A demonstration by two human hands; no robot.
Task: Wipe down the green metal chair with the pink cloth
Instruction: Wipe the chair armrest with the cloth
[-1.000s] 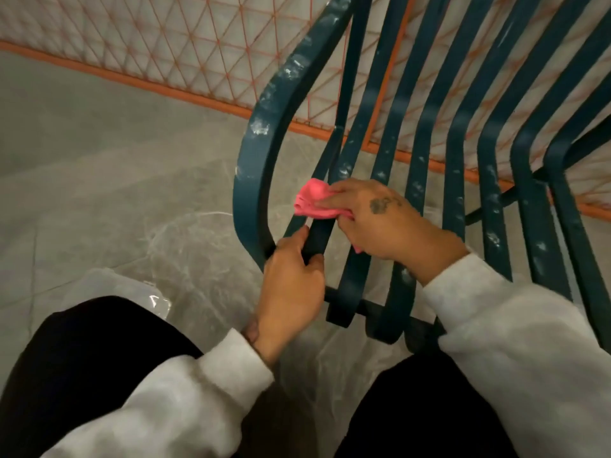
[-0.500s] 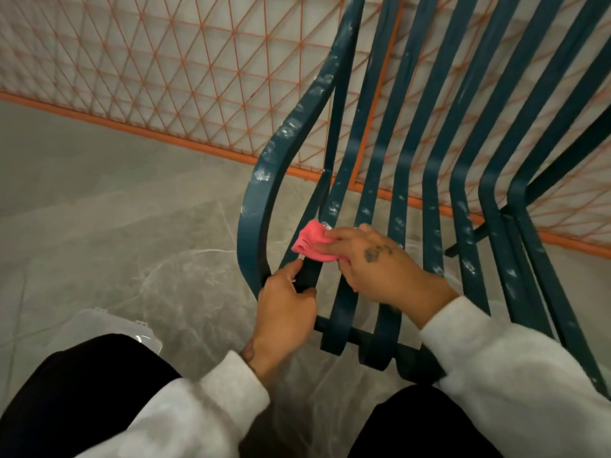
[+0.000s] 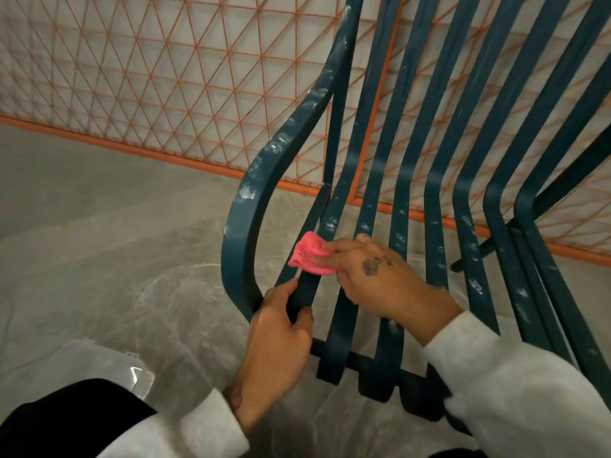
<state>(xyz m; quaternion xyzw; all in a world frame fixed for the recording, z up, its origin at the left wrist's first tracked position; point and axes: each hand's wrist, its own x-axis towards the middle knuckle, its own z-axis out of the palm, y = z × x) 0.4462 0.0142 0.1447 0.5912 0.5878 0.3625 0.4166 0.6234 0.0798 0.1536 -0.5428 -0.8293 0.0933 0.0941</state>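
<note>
The green metal chair (image 3: 405,180) fills the right half of the view, its curved slats speckled with white marks. My left hand (image 3: 276,338) grips the leftmost seat slats near the front edge, thumb on top and fingers wrapped round. My right hand (image 3: 373,276) holds the bunched pink cloth (image 3: 307,254) and presses it against the slats just above my left hand. Part of the cloth is hidden under my fingers.
An orange wire-mesh fence (image 3: 165,81) with an orange bottom rail stands behind the chair. The grey floor (image 3: 99,242) is covered with clear plastic sheeting. A clear plastic container (image 3: 109,365) lies by my left knee at lower left.
My right hand and the cloth have shifted slightly up along the left slats. My left hand keeps its grip on the same slats. The camera has tilted up, showing more of the backrest.
</note>
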